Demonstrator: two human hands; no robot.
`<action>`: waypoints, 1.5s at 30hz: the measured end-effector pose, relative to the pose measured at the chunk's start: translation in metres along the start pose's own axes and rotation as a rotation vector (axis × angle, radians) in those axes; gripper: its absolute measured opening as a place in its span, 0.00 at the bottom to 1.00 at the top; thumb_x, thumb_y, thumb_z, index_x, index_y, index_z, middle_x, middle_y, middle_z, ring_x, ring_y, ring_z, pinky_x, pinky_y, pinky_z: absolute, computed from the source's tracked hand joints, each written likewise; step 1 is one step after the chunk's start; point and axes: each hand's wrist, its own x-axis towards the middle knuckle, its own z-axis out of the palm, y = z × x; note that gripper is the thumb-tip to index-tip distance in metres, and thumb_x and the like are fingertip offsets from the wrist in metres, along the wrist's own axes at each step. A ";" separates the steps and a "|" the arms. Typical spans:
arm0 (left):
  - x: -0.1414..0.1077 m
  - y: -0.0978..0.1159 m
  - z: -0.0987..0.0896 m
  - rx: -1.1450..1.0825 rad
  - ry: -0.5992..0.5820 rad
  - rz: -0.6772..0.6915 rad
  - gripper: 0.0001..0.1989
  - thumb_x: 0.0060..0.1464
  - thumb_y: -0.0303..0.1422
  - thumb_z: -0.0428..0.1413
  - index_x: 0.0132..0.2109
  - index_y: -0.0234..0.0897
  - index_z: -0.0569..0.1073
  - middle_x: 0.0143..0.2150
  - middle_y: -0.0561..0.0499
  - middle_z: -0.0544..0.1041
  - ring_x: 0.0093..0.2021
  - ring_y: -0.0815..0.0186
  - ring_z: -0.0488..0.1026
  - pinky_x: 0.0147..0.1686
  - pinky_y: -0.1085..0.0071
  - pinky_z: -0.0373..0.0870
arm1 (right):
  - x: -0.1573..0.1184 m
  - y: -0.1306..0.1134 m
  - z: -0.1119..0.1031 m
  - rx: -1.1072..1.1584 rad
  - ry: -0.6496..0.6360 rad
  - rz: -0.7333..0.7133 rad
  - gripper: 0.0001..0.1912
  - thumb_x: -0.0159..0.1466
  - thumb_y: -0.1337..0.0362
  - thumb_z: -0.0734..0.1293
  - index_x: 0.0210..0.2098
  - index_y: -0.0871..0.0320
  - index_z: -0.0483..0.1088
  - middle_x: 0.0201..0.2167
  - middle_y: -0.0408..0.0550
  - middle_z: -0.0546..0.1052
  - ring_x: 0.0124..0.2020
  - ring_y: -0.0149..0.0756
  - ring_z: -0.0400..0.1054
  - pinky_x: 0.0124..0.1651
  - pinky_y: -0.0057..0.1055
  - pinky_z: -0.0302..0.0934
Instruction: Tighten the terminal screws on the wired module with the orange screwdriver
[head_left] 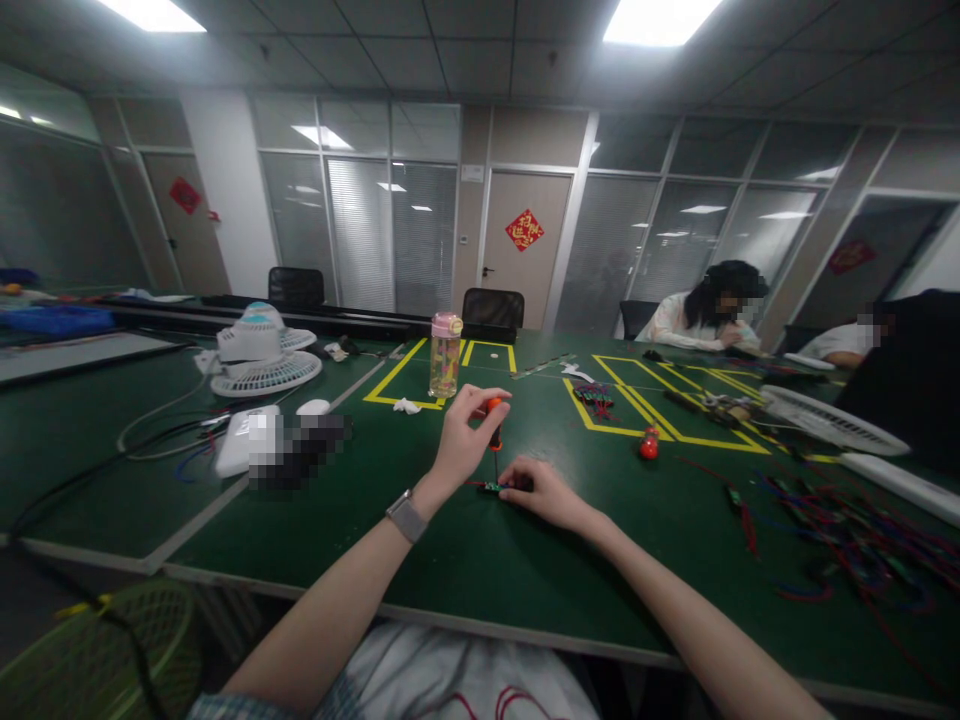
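Note:
An orange-and-black screwdriver stands upright, its handle top held between the thumb and fingers of my left hand. The shaft points down at a small green circuit board with a red wire, lying on the green table. My right hand has its fingers closed at the board's right end, steadying it against the tabletop. Whether the screwdriver tip sits in a screw is too small to tell.
A pink-lidded bottle stands beyond my hands. To the right are a red screwdriver and a pile of wired boards. White fans and a white box are at left. A person sits across the table.

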 end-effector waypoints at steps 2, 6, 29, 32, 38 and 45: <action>0.000 0.001 -0.001 -0.013 -0.025 0.007 0.13 0.62 0.34 0.47 0.47 0.40 0.74 0.40 0.49 0.71 0.40 0.67 0.69 0.42 0.71 0.68 | 0.000 -0.001 -0.001 -0.006 -0.002 0.006 0.04 0.55 0.70 0.69 0.32 0.61 0.73 0.27 0.43 0.71 0.29 0.30 0.63 0.33 0.26 0.58; -0.001 0.001 0.000 -0.048 -0.031 0.005 0.14 0.61 0.33 0.48 0.50 0.39 0.73 0.42 0.47 0.72 0.40 0.67 0.70 0.41 0.71 0.69 | 0.000 -0.002 -0.001 0.002 -0.010 0.006 0.04 0.55 0.70 0.69 0.32 0.60 0.73 0.28 0.43 0.71 0.29 0.30 0.64 0.33 0.27 0.59; -0.002 0.001 0.000 -0.009 -0.051 -0.003 0.14 0.60 0.31 0.48 0.51 0.41 0.73 0.45 0.47 0.69 0.44 0.66 0.69 0.44 0.71 0.68 | 0.000 -0.003 0.000 0.018 -0.002 0.011 0.04 0.55 0.70 0.69 0.32 0.61 0.73 0.27 0.43 0.71 0.28 0.29 0.64 0.33 0.26 0.59; -0.002 0.000 0.000 -0.104 -0.111 -0.035 0.18 0.62 0.30 0.44 0.57 0.41 0.67 0.49 0.47 0.72 0.46 0.65 0.70 0.47 0.68 0.67 | -0.001 -0.002 0.000 0.015 -0.008 0.010 0.04 0.55 0.70 0.69 0.32 0.60 0.73 0.28 0.43 0.71 0.29 0.29 0.64 0.33 0.26 0.59; -0.001 0.001 0.002 -0.028 -0.088 0.011 0.15 0.56 0.32 0.54 0.51 0.41 0.72 0.40 0.49 0.72 0.39 0.67 0.70 0.39 0.72 0.68 | -0.001 -0.003 0.000 0.011 0.000 0.021 0.05 0.55 0.70 0.69 0.32 0.60 0.73 0.27 0.43 0.71 0.28 0.30 0.64 0.33 0.26 0.59; -0.002 0.004 -0.002 0.001 -0.070 0.044 0.14 0.60 0.31 0.48 0.49 0.41 0.73 0.42 0.49 0.69 0.42 0.66 0.68 0.43 0.71 0.67 | 0.000 -0.001 0.000 0.004 -0.001 0.013 0.05 0.55 0.70 0.69 0.33 0.60 0.73 0.27 0.43 0.71 0.28 0.30 0.64 0.32 0.26 0.58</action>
